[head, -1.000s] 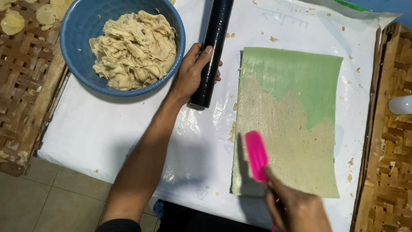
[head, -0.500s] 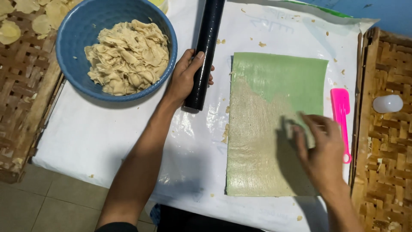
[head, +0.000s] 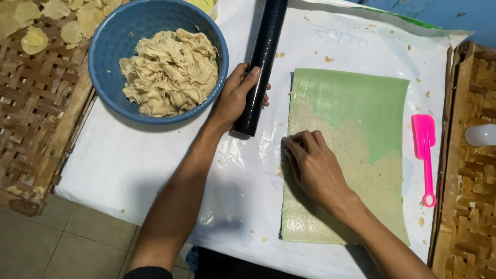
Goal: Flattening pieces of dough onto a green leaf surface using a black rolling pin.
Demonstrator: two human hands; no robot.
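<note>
A flat rectangular sheet (head: 356,134), green at the top and beige-coated lower down, lies on white plastic (head: 155,170). My right hand (head: 312,165) rests on the sheet's left edge, fingers curled at the rim. My left hand (head: 235,98) grips a black rolling pin (head: 261,62) that lies upright beside the sheet's left side. A pink spatula (head: 425,150) lies on the plastic to the right of the sheet, untouched.
A blue bowl (head: 111,62) heaped with pale thin dough pieces stands at upper left. Woven bamboo trays flank the plastic: one at left (head: 31,119) with round pale chips, one at right (head: 465,196) holding a white object (head: 480,135). Tiled floor shows below.
My right hand put the pink spatula down at the right of the sheet, then crossed over to the sheet's left edge. The left hand stays on the rolling pin.
</note>
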